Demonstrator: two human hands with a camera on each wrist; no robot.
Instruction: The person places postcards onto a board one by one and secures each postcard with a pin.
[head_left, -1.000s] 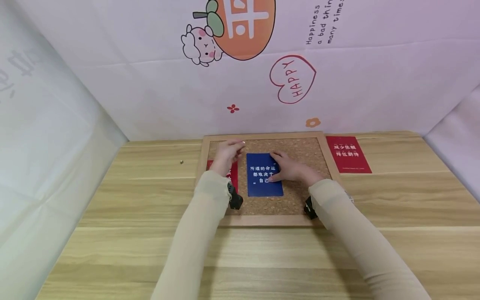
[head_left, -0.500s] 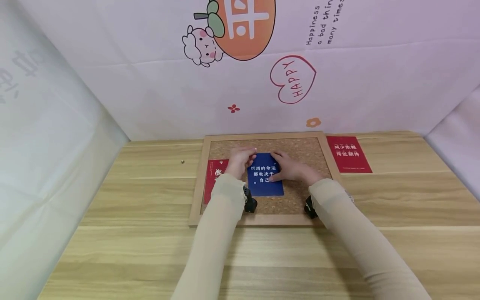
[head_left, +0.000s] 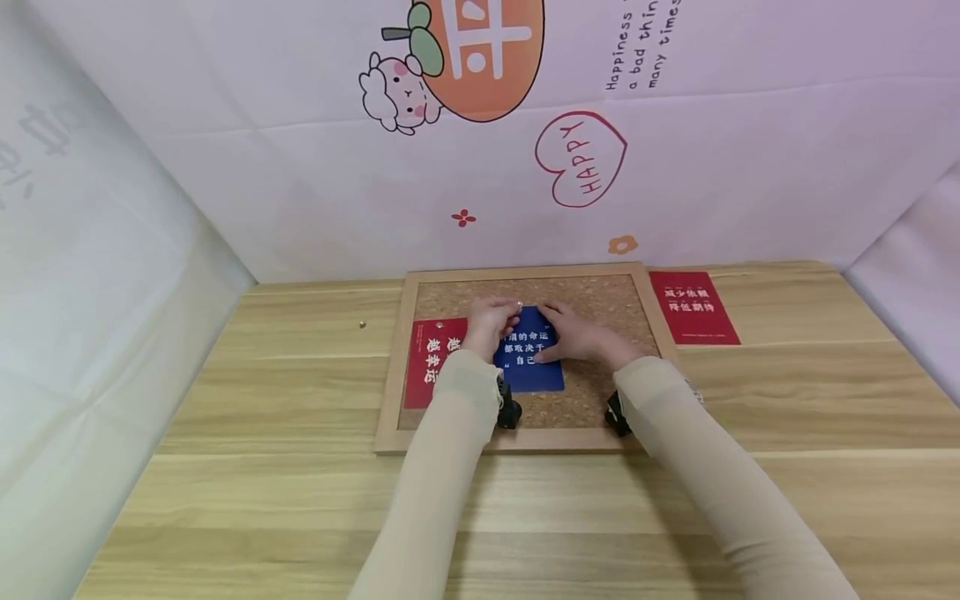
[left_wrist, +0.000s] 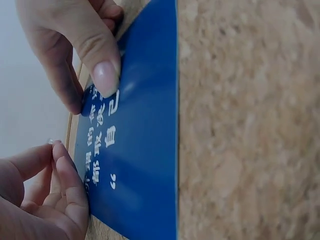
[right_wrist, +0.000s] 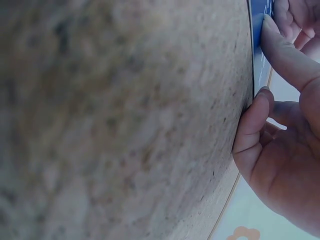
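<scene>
A blue card (head_left: 534, 379) with white characters lies on the framed corkboard (head_left: 510, 440). My left hand (head_left: 487, 323) is at the card's upper part, pinching a small shiny thumbtack (left_wrist: 50, 141) between thumb and fingertip. The tack's point is hidden. My right hand (head_left: 583, 337) rests on the card's right side; its thumb (left_wrist: 106, 79) presses on the printed face and the other fingers lie along the edge. To the left, a red card (head_left: 422, 367) lies on the cork with a tack (head_left: 439, 325) at its top, partly covered by my left hand.
Beyond the board's right edge lies another red card (head_left: 692, 307) on the wooden table (head_left: 285, 492). A loose thumbtack (head_left: 363, 324) sits on the table to the left. A printed white cloth (head_left: 315, 200) rises behind the board.
My left hand has moved right, from over the red card to the top of the blue card, uncovering more of the red card. My right hand has stayed on the blue card.
</scene>
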